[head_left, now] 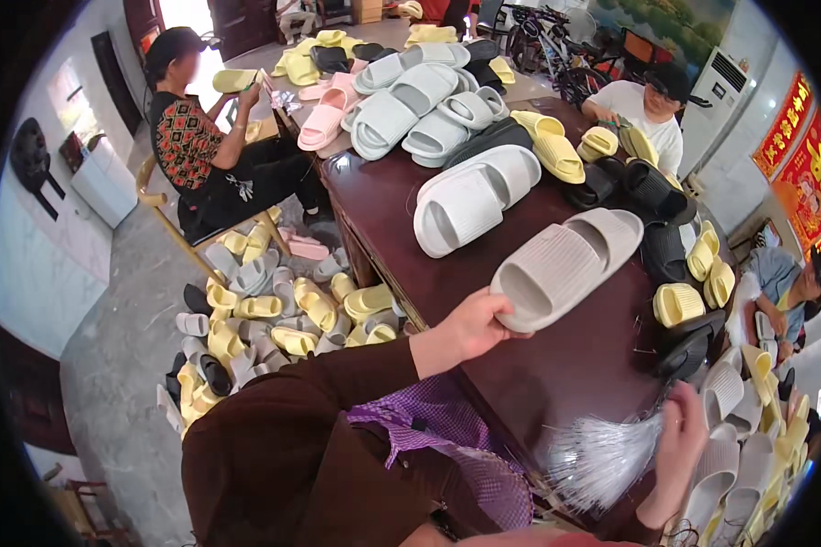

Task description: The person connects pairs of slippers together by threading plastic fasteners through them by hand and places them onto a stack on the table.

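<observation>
My left hand grips the toe end of a beige ribbed slide slipper, holding it tilted just above the dark wooden table. Its open heel end points away from me toward the table's right side. My right hand sits low at the table's near right edge, closed on a bundle of thin clear plastic strands that fans out to the left. A brown sleeve covers my left forearm. A purple mesh bag lies in my lap.
Grey, white, yellow, pink and black slippers are heaped across the far table. More lie piled on the floor at left and along the right edge. One person sits on a chair at far left, others at far right.
</observation>
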`<move>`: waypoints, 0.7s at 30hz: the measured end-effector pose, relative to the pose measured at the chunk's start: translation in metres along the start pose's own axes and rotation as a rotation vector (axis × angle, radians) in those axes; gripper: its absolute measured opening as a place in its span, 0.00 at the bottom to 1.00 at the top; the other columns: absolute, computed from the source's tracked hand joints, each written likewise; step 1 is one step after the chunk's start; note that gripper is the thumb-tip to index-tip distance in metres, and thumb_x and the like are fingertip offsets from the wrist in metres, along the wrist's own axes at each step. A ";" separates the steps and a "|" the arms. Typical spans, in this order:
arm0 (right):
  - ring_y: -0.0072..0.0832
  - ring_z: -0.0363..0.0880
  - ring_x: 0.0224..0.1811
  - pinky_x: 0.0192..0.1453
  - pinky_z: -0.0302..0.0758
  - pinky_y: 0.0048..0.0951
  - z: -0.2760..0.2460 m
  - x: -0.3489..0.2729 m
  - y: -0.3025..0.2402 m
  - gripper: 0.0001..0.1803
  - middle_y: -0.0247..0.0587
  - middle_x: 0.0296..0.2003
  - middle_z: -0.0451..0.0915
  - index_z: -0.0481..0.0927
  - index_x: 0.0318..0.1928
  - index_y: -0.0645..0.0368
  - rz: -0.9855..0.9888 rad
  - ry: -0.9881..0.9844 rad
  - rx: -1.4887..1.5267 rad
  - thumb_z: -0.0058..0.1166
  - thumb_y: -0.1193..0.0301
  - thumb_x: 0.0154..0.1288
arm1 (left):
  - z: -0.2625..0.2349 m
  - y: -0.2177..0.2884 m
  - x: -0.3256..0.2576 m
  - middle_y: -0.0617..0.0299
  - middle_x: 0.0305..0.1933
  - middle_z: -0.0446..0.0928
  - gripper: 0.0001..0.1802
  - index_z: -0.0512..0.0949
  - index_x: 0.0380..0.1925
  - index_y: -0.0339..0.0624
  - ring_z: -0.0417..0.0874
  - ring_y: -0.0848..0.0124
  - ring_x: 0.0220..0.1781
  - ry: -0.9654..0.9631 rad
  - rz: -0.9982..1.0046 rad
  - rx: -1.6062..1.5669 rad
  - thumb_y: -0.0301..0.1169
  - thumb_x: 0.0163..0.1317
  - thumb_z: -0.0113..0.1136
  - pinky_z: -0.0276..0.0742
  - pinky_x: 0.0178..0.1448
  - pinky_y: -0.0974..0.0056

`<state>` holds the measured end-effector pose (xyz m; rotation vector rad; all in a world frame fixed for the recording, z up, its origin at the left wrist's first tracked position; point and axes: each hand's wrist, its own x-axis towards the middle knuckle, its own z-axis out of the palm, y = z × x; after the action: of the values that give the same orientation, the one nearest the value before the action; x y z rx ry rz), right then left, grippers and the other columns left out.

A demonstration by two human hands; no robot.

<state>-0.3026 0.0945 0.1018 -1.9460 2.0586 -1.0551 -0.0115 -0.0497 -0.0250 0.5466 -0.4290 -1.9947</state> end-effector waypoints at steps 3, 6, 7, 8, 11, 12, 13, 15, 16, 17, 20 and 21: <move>0.23 0.76 0.35 0.41 0.73 0.22 0.058 0.004 -0.028 0.17 0.37 0.36 0.79 0.74 0.50 0.67 0.023 -0.323 0.174 0.52 0.78 0.60 | 0.004 -0.017 -0.010 0.50 0.52 0.72 0.23 0.66 0.54 0.35 0.77 0.55 0.51 -0.107 -0.039 -0.086 0.18 0.54 0.44 0.76 0.51 0.51; 0.21 0.76 0.35 0.40 0.74 0.22 0.110 -0.006 -0.028 0.18 0.38 0.36 0.79 0.72 0.53 0.68 0.077 -0.342 0.439 0.52 0.76 0.62 | 0.011 -0.044 -0.010 0.54 0.52 0.73 0.21 0.66 0.53 0.36 0.77 0.62 0.50 -0.112 0.111 -0.055 0.19 0.57 0.46 0.76 0.50 0.56; 0.21 0.76 0.33 0.38 0.74 0.22 0.119 -0.007 -0.036 0.18 0.38 0.35 0.79 0.71 0.52 0.67 0.177 -0.357 0.615 0.52 0.74 0.62 | 0.014 -0.052 -0.011 0.54 0.52 0.73 0.21 0.66 0.53 0.36 0.77 0.62 0.50 -0.127 0.093 -0.047 0.19 0.57 0.46 0.76 0.50 0.56; 0.20 0.76 0.32 0.36 0.74 0.22 0.128 -0.004 -0.043 0.17 0.38 0.35 0.79 0.71 0.51 0.67 0.269 -0.379 0.795 0.51 0.73 0.63 | 0.017 -0.057 -0.016 0.54 0.51 0.73 0.20 0.66 0.53 0.37 0.77 0.64 0.49 -0.113 0.122 0.001 0.20 0.59 0.46 0.75 0.50 0.57; 0.20 0.75 0.29 0.33 0.73 0.21 0.141 -0.003 -0.050 0.15 0.38 0.31 0.78 0.71 0.47 0.68 0.415 -0.283 0.887 0.51 0.73 0.63 | 0.022 -0.060 -0.023 0.55 0.51 0.73 0.18 0.66 0.53 0.38 0.78 0.67 0.47 -0.097 0.147 0.110 0.23 0.62 0.48 0.75 0.48 0.60; 0.20 0.75 0.28 0.32 0.73 0.21 0.144 -0.005 -0.049 0.14 0.38 0.28 0.77 0.70 0.45 0.68 0.485 -0.252 0.926 0.52 0.72 0.63 | 0.020 -0.060 -0.024 0.56 0.50 0.74 0.17 0.67 0.53 0.38 0.78 0.69 0.46 -0.163 0.080 0.149 0.24 0.63 0.48 0.75 0.47 0.61; 0.20 0.75 0.28 0.32 0.73 0.21 0.148 -0.005 -0.046 0.14 0.38 0.28 0.77 0.70 0.45 0.68 0.499 -0.246 0.925 0.52 0.72 0.63 | 0.018 -0.060 -0.025 0.57 0.48 0.74 0.16 0.67 0.53 0.39 0.78 0.70 0.45 -0.229 0.015 0.186 0.26 0.64 0.48 0.75 0.47 0.62; 0.21 0.74 0.26 0.30 0.73 0.22 0.151 -0.006 -0.035 0.10 0.36 0.26 0.75 0.71 0.40 0.66 0.626 -0.220 1.073 0.51 0.72 0.62 | 0.012 -0.057 -0.028 0.57 0.47 0.75 0.15 0.68 0.52 0.39 0.78 0.72 0.44 -0.289 -0.059 0.215 0.28 0.65 0.49 0.75 0.46 0.64; 0.22 0.74 0.24 0.29 0.72 0.23 0.150 -0.008 -0.030 0.09 0.36 0.24 0.73 0.71 0.38 0.64 0.688 -0.210 1.144 0.51 0.71 0.62 | 0.005 -0.052 -0.030 0.58 0.46 0.75 0.15 0.68 0.52 0.38 0.78 0.72 0.42 -0.324 -0.221 0.403 0.28 0.66 0.48 0.75 0.46 0.65; 0.22 0.74 0.24 0.29 0.72 0.23 0.146 -0.011 -0.025 0.09 0.36 0.24 0.73 0.71 0.38 0.64 0.691 -0.216 1.141 0.51 0.71 0.62 | -0.001 -0.045 -0.028 0.58 0.45 0.76 0.15 0.68 0.52 0.38 0.78 0.73 0.41 -0.360 -0.377 0.592 0.29 0.67 0.48 0.75 0.46 0.66; 0.24 0.73 0.23 0.27 0.72 0.25 0.143 -0.027 -0.009 0.07 0.36 0.23 0.72 0.71 0.36 0.63 0.779 -0.147 1.222 0.49 0.72 0.61 | 0.009 -0.009 -0.025 0.58 0.43 0.76 0.15 0.69 0.52 0.37 0.77 0.74 0.40 -0.486 -0.506 0.808 0.30 0.67 0.49 0.74 0.46 0.68; 0.24 0.73 0.23 0.27 0.72 0.25 0.145 -0.031 -0.005 0.07 0.36 0.23 0.72 0.71 0.36 0.63 0.775 -0.156 1.229 0.49 0.72 0.61 | 0.020 0.008 -0.028 0.58 0.42 0.76 0.16 0.69 0.52 0.37 0.77 0.74 0.39 -0.581 -0.488 0.826 0.31 0.67 0.49 0.74 0.46 0.68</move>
<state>-0.2168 0.0657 -0.0153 -0.5372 1.2503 -1.3442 -0.0050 -0.0272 0.0015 0.5891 -1.6516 -2.3875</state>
